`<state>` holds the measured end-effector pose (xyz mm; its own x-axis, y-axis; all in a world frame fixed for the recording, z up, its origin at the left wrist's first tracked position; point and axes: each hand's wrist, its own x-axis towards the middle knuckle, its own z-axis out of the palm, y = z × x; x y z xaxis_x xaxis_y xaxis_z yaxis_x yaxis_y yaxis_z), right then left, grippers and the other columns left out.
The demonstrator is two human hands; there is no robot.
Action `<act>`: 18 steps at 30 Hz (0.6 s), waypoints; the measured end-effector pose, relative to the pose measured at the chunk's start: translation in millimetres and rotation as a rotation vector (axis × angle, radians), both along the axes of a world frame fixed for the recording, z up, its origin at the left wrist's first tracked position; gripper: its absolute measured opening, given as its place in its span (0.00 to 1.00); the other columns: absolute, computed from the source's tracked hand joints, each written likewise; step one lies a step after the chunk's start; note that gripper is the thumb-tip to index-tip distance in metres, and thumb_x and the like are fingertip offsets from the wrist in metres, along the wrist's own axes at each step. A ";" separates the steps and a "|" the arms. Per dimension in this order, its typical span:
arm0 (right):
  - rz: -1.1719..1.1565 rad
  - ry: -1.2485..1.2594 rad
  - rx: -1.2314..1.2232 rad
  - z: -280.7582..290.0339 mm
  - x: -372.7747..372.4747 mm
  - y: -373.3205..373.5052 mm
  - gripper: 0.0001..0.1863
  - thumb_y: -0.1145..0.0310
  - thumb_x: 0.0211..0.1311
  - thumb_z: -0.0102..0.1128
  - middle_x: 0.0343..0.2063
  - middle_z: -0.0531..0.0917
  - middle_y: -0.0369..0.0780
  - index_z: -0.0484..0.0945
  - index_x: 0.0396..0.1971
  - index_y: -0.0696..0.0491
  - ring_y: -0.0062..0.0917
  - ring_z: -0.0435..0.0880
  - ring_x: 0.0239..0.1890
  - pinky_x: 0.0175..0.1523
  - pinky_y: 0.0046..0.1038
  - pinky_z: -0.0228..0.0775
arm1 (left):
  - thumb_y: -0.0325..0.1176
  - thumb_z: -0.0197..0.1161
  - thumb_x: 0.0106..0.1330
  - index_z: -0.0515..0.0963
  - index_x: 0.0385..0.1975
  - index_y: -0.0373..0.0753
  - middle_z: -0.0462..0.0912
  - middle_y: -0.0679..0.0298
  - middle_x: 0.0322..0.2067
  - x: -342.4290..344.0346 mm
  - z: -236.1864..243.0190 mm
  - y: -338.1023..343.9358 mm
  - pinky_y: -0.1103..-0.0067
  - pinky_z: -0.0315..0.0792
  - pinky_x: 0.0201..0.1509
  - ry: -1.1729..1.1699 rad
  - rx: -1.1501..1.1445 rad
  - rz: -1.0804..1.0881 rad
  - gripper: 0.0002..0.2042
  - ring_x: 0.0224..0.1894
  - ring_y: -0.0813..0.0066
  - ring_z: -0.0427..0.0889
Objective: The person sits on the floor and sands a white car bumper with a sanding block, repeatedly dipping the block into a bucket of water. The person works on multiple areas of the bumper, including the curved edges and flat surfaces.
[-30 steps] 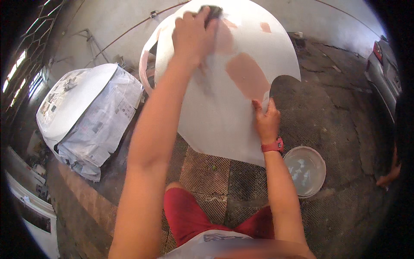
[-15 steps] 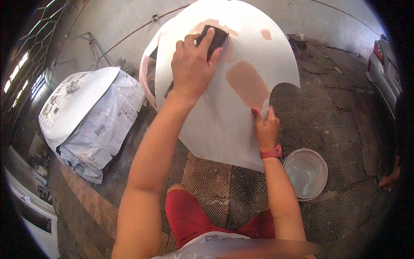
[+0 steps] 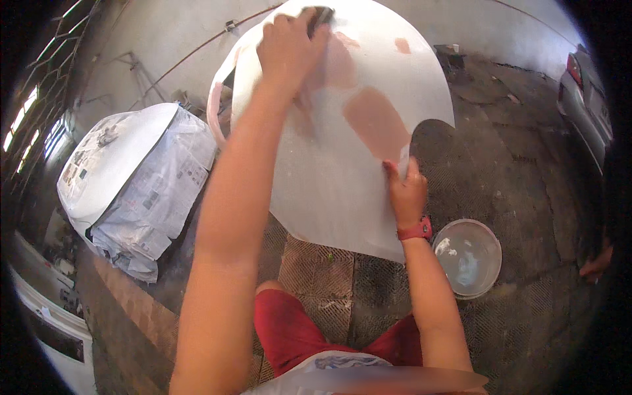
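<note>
My left grip (image 3: 294, 47) was closed on a dark block (image 3: 322, 16) against the white panel (image 3: 316, 191). My right grip (image 3: 405, 187), nearer me, pinched the panel's edge, thumb on top, beside a brown patch (image 3: 375, 124). A basin (image 3: 484, 280) stood right of that grip.

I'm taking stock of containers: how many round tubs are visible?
1: a round tub on the floor, right of the red wristwatch. Others may hide behind the white panel.

Ribbed tile floor (image 3: 319, 263); on it, a round basin (image 3: 496, 268).
</note>
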<state>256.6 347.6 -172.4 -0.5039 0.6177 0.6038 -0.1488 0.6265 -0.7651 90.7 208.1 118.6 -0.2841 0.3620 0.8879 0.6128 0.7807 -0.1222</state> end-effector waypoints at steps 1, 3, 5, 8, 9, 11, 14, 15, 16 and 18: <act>-0.002 -0.014 -0.015 1.0 -1.8 -1.6 0.33 0.38 0.76 0.68 0.28 0.86 0.59 0.79 0.41 0.59 0.64 0.87 0.35 0.37 0.58 0.77 | 0.60 0.64 0.77 0.86 0.68 0.51 0.88 0.49 0.56 -0.5 13.8 7.0 0.53 0.81 0.64 -0.151 0.020 -0.034 0.28 0.62 0.47 0.86; -0.012 0.012 -0.006 0.3 -8.5 -1.3 0.33 0.38 0.76 0.68 0.28 0.86 0.59 0.80 0.42 0.60 0.64 0.87 0.35 0.37 0.58 0.77 | 0.59 0.64 0.77 0.87 0.67 0.50 0.88 0.48 0.54 -7.0 27.8 11.6 0.54 0.80 0.65 -0.252 0.025 -0.069 0.27 0.62 0.48 0.86; -0.026 0.055 0.056 -5.9 -14.9 3.0 0.32 0.38 0.76 0.68 0.28 0.87 0.59 0.80 0.42 0.60 0.64 0.87 0.35 0.38 0.58 0.77 | 0.58 0.65 0.76 0.87 0.67 0.50 0.89 0.48 0.54 -12.4 23.7 9.0 0.55 0.79 0.66 -0.185 0.010 -0.068 0.27 0.62 0.49 0.86; -0.061 0.082 0.083 -10.8 -22.7 5.0 0.32 0.38 0.76 0.68 0.29 0.87 0.59 0.81 0.43 0.59 0.64 0.87 0.35 0.39 0.58 0.77 | 0.56 0.67 0.76 0.86 0.69 0.49 0.87 0.48 0.56 -0.7 4.6 -0.2 0.56 0.78 0.68 -0.074 0.040 -0.093 0.27 0.61 0.47 0.85; -0.074 0.070 0.089 -12.9 -20.9 16.3 0.32 0.38 0.76 0.68 0.28 0.87 0.59 0.80 0.43 0.59 0.64 0.87 0.36 0.39 0.58 0.77 | 0.55 0.68 0.76 0.85 0.70 0.49 0.86 0.48 0.58 13.6 -18.8 3.9 0.56 0.78 0.67 -0.003 0.043 -0.138 0.27 0.61 0.46 0.84; -0.064 0.055 0.090 -17.2 -16.6 25.4 0.32 0.38 0.76 0.68 0.28 0.87 0.59 0.80 0.42 0.59 0.64 0.87 0.36 0.39 0.59 0.76 | 0.53 0.70 0.76 0.84 0.71 0.49 0.84 0.49 0.61 50.5 -77.4 -7.1 0.57 0.79 0.66 0.138 -0.004 -0.204 0.28 0.61 0.44 0.83; -0.032 0.068 0.041 -10.6 -9.6 16.9 0.32 0.38 0.76 0.68 0.28 0.87 0.59 0.79 0.41 0.59 0.65 0.87 0.36 0.39 0.59 0.76 | 0.55 0.69 0.76 0.83 0.72 0.49 0.84 0.49 0.62 64.9 -89.6 -15.6 0.57 0.81 0.65 0.120 -0.067 -0.166 0.29 0.62 0.47 0.83; -0.030 0.076 0.049 -5.9 -10.5 14.7 0.32 0.38 0.76 0.68 0.28 0.86 0.59 0.79 0.41 0.59 0.65 0.87 0.36 0.39 0.59 0.76 | 0.55 0.69 0.76 0.82 0.72 0.49 0.84 0.49 0.62 50.6 -66.8 -9.6 0.57 0.82 0.64 0.092 -0.042 -0.139 0.29 0.62 0.47 0.84; -0.032 0.081 0.051 -4.1 -10.6 11.4 0.32 0.38 0.76 0.68 0.28 0.86 0.59 0.79 0.41 0.58 0.65 0.87 0.36 0.39 0.60 0.76 | 0.55 0.68 0.77 0.82 0.73 0.49 0.84 0.49 0.62 34.4 -42.2 -2.1 0.56 0.82 0.64 0.059 -0.022 -0.116 0.29 0.62 0.48 0.84; -0.011 0.073 0.045 -1.2 -12.1 -8.4 0.31 0.39 0.76 0.69 0.28 0.86 0.59 0.79 0.40 0.58 0.65 0.87 0.36 0.38 0.60 0.76 | 0.55 0.68 0.77 0.83 0.72 0.49 0.84 0.50 0.61 0.2 22.7 -4.2 0.56 0.83 0.62 -0.234 -0.032 0.022 0.28 0.61 0.50 0.85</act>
<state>244.5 339.2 -173.6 -0.4511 0.5941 0.6660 -0.1960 0.6621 -0.7233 90.9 203.9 141.3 -0.4888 0.3802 0.7852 0.6099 0.7925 -0.0040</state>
